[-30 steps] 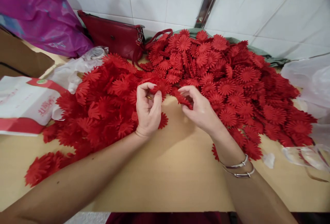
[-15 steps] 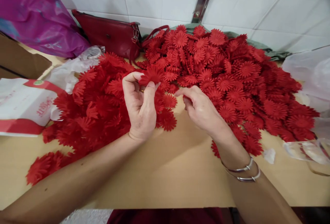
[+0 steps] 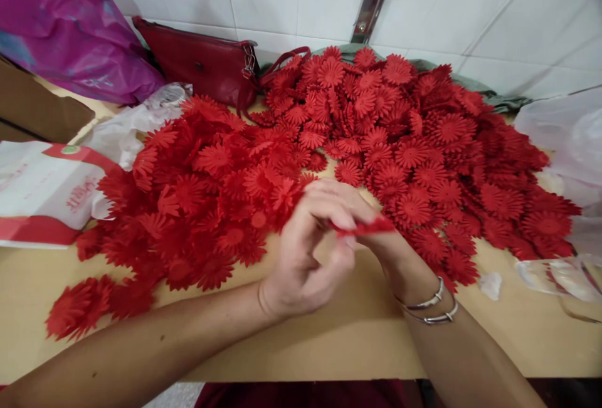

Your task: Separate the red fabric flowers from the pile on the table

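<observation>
My left hand (image 3: 313, 257) pinches a red flower piece (image 3: 369, 227) between thumb and fingers; the piece is seen edge-on and blurred. Behind it is my right hand (image 3: 350, 204), its fingers partly hidden by my left hand, so whether it holds anything does not show. Two silver bangles (image 3: 435, 308) circle my right wrist. To the left lies a heap of red flower pieces (image 3: 188, 201), and a larger heap (image 3: 423, 145) spreads at the back and right.
A dark red handbag (image 3: 197, 63) rests against the tiled wall, beside a purple bag (image 3: 79, 32). At the left are a white and red packet (image 3: 42, 188) and a brown box (image 3: 37, 104). Clear plastic (image 3: 564, 138) lies on the table (image 3: 301, 345) at the far right.
My left hand has moved right and down with the flower piece, now turned edge-on. My right hand has moved slightly left and now overlaps behind my left hand.
</observation>
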Tool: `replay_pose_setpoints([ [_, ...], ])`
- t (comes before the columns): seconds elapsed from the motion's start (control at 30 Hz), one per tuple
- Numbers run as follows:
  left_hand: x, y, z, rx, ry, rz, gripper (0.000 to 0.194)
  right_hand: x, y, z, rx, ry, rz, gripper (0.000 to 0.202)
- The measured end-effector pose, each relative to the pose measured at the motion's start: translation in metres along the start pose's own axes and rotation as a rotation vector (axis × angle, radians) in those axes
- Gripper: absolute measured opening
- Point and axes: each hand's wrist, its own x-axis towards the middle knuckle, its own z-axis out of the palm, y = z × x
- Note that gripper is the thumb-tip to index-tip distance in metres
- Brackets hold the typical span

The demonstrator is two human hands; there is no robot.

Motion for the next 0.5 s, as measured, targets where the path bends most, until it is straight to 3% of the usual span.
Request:
replay_pose_setpoints([
  [0.07,-0.008,-0.005,0.004,-0.033,-0.088,-0.130,0.006,0.004,0.001,-0.011,0.047,-0.099,-0.004,0.022],
  [0.13,-0.010,-0.019,0.001,-0.011,-0.117,-0.253,0.007,0.007,0.006,-0.025,0.115,-0.099,0.049,0.032],
  [0.27,-0.001,-0.046,-0.009,0.015,-0.022,-0.437,0.011,0.011,0.022,-0.048,0.022,0.266,0.145,0.021],
  [0.33,-0.001,-0.047,-0.010,0.043,0.008,-0.407,0.011,0.012,0.026,-0.054,-0.077,0.353,0.120,0.020],
  [0.37,-0.002,-0.044,-0.010,0.056,-0.031,-0.345,0.012,0.012,0.027,-0.055,-0.119,0.366,0.099,0.020],
  [0.5,-0.011,-0.026,-0.002,0.011,-0.458,-0.030,0.020,0.009,0.026,-0.065,-0.311,0.464,0.060,0.019],
])
